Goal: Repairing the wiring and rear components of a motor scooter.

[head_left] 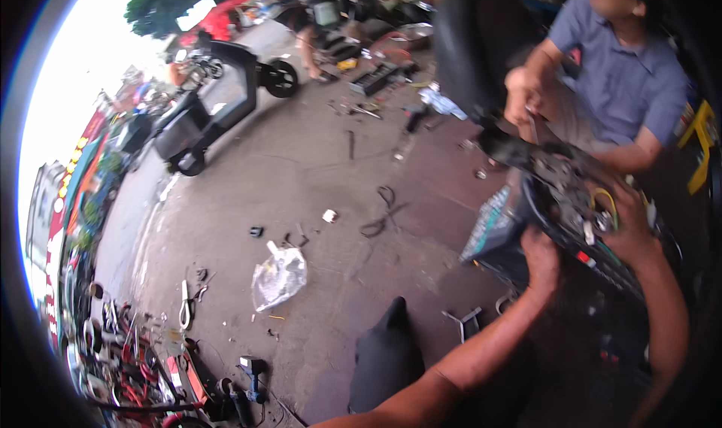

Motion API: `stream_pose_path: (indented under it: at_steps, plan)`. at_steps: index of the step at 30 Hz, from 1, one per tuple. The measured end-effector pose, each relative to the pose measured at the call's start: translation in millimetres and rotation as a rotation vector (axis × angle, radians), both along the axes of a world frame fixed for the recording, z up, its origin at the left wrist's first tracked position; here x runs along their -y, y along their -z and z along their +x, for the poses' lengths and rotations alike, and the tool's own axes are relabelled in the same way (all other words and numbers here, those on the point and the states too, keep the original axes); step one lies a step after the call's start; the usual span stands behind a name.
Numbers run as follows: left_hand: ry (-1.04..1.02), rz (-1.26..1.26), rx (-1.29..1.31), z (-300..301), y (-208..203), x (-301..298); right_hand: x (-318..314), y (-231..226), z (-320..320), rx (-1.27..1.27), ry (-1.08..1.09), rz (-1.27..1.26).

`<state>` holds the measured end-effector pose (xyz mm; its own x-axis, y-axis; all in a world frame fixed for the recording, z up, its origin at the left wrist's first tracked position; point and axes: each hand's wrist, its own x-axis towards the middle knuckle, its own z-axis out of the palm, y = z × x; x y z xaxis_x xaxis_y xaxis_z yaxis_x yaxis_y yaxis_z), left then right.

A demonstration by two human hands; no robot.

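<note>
On the right stands a partly opened motor scooter, its black seat (pixel 481 52) tipped up and its metal parts (pixel 560 174) bare. My left hand (pixel 541 261) is closed round the edge of its black body panel (pixel 543 211), with the fingertips hidden. Over the opening on the far side is my right hand (pixel 630 221), beside a yellow wire (pixel 604 196) and a small white piece (pixel 589 234). Blur hides how its fingers are set. Across from me, a person in a grey-blue shirt (pixel 628 71) grips a thin tool (pixel 533 125) pointing down at the metal parts.
A grey scooter (pixel 226 108) is parked at the far left. Scattered on the ground are a clear plastic bag (pixel 280 277), a black cable (pixel 382 216), a cordless drill (pixel 253 375) and several hand tools (pixel 124 353). A long metal tray (pixel 376 78) lies farther off.
</note>
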<state>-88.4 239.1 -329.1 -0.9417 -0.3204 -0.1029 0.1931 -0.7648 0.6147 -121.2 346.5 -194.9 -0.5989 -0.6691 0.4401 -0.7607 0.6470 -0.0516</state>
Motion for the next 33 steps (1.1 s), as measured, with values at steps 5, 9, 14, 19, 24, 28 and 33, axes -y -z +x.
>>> stream_pose_path:
  at_steps: [5, 9, 14, 19, 24, 28, 33]
  plan:
    - [-0.101, 0.103, -0.128, -6, -33, 28, 20, -2, -4, 0.019, -0.002, -0.034]
    - [-0.065, 0.046, -0.114, -12, -36, 38, 18, 2, -6, -0.019, 0.069, 0.042]
    - [0.153, 0.083, -0.116, -14, -32, 39, 5, -5, -10, -0.169, 0.002, 0.127]
    - [0.086, 0.267, -0.288, -12, -39, 41, 14, -3, -12, -0.019, 0.003, 0.06]
    - [0.165, 0.232, -0.271, -6, -28, 41, 18, -1, -7, -0.102, 0.104, 0.159]
    - [0.077, 0.225, -0.053, 5, -16, 22, 20, -2, -6, -0.114, 0.119, 0.185]
    - [-0.053, 0.22, 0.062, 45, 24, 18, 13, -3, -17, -0.091, 0.011, 0.149]
